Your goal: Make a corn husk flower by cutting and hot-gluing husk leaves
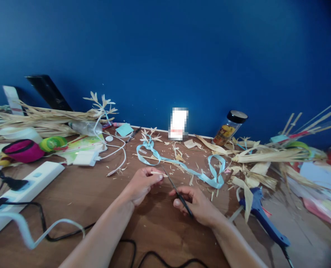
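In the middle of the table, my left hand [145, 182] pinches a short pale strip of dried husk [159, 174] between thumb and fingertips. My right hand [192, 203] is closed round the black handles of a pair of scissors [179, 193]. The scissor blades point up and to the left, and their tips come close to the strip's right end; whether they touch it I cannot tell. Just beyond both hands lies a curled light blue ribbon [188, 169]. A small husk flower [151, 136] is at the ribbon's far left end.
A blue glue gun [266, 219] lies right of my right arm. A white power strip [23, 193] with black plugs is at the left. Dried husk bundles [42, 115] lie on the left, others on the right. A black-lidded jar [228, 128] stands by the blue wall. Husk scraps litter the brown table.
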The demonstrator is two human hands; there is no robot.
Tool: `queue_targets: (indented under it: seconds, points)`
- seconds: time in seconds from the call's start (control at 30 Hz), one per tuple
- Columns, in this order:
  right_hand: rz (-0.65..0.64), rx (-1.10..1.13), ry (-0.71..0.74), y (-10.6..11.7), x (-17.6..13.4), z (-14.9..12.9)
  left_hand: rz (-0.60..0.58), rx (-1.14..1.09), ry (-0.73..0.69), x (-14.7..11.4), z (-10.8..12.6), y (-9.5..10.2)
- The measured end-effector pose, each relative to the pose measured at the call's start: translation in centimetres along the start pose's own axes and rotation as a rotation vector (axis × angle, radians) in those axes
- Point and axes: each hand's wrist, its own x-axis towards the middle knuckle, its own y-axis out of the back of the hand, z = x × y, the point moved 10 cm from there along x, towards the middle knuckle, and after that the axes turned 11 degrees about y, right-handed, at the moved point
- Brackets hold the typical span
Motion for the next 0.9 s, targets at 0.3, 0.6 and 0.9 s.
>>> queue_targets:
  seconds: [0.3, 0.6, 0.9]
  points:
    - [0.010, -0.017, -0.008, 0.21, -0.05, 0.15, 0.005, 0.005, -0.006, -0.06, 0.12, 0.00]
    - [0.013, 0.016, -0.013, 0.09, -0.05, 0.38, -0.012, 0.009, -0.010, 0.10, 0.13, 0.05]
    - [-0.001, -0.021, -0.007, 0.03, -0.06, 0.03, -0.011, 0.013, 0.014, 0.20, 0.03, 0.26]
